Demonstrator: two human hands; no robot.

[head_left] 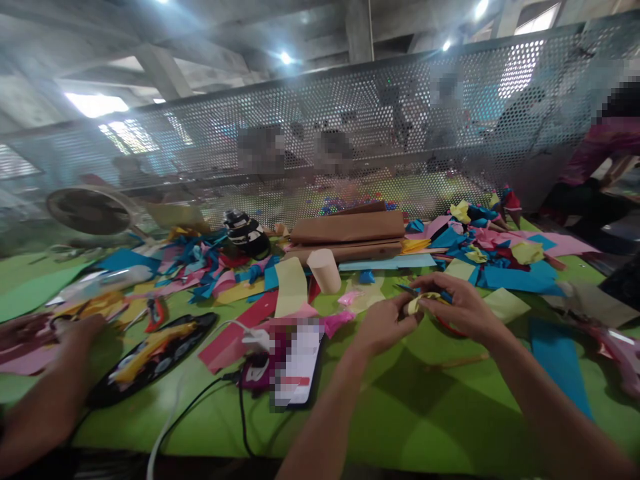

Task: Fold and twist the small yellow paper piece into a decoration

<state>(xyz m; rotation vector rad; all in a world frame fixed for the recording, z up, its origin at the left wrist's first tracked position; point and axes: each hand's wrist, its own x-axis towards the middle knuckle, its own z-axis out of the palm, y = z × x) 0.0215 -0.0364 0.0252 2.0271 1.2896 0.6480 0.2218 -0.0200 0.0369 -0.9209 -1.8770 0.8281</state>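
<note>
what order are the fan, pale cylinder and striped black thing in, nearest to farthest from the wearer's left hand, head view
1. Pale cylinder: just beyond the left hand, leftward.
2. Striped black thing: farther back, more leftward.
3. Fan: far left.

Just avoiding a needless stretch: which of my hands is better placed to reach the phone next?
Probably your left hand: it is nearer the phone, while your right hand is farther off. Both appear to hold the yellow paper.
</note>
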